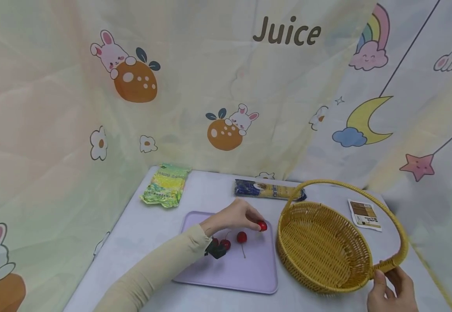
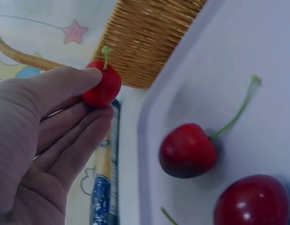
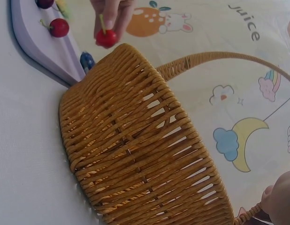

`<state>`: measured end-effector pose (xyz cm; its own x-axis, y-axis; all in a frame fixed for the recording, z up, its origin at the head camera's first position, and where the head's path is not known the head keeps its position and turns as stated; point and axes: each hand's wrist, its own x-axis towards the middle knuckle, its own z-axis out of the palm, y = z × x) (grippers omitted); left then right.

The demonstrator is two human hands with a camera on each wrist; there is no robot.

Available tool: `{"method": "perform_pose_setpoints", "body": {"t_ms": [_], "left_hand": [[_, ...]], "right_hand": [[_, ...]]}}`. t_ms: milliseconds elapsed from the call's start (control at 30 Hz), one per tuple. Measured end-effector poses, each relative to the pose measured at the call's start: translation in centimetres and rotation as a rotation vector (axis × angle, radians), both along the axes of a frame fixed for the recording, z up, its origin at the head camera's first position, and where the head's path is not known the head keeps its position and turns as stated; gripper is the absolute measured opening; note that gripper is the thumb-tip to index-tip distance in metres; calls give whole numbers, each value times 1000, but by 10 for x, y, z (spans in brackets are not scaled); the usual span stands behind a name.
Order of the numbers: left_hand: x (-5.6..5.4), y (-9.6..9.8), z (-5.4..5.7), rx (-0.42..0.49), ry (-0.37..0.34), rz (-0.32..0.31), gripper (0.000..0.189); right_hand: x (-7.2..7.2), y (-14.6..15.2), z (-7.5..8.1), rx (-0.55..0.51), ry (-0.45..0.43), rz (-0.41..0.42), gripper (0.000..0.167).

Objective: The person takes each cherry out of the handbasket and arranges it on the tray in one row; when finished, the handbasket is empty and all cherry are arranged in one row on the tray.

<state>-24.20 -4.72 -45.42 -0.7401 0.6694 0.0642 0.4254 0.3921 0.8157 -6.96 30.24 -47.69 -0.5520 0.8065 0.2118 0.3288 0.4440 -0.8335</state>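
Note:
My left hand [image 1: 236, 216] pinches a red cherry [image 2: 102, 86] with a short green stem between thumb and fingertips, above the right part of the lilac tray [image 1: 249, 277]. On that tray lie more red cherries with stems, one [image 1: 242, 237] just below the hand and another [image 1: 225, 245] nearer the wrist. A dark object [image 1: 216, 250] shows under the left wrist; its kind is unclear. To the tray's right stands a woven wicker basket [image 1: 321, 242], its inside bare. My right hand [image 1: 392, 289] grips the near end of its arched handle [image 1: 399, 229].
A green and yellow packet [image 1: 166, 186] lies at the back left. Behind the tray is a long blue and tan pack [image 1: 268, 190]. A small brown and white packet [image 1: 365, 215] sits behind the basket. A patterned curtain [image 1: 194, 86] surrounds the white table [image 1: 120, 260].

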Motion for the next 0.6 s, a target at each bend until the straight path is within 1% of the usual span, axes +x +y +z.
{"method": "perform_pose_setpoints", "body": {"t_ms": [233,333,467,600], "left_hand": [[-3,3,-16,-55,-4,5,29],[-1,5,-20,-94,15,-13,29],[2,8,-23,-149,52,-50,29],[3,10,-25,-174,69,-60,28]], "right_hand": [[0,-2,1,5,10,0,48],[0,-3,1,7,13,-6,48],[0,-2,1,2,11,-8,48],[1,-2,1,-1,13,-5,48]]}}
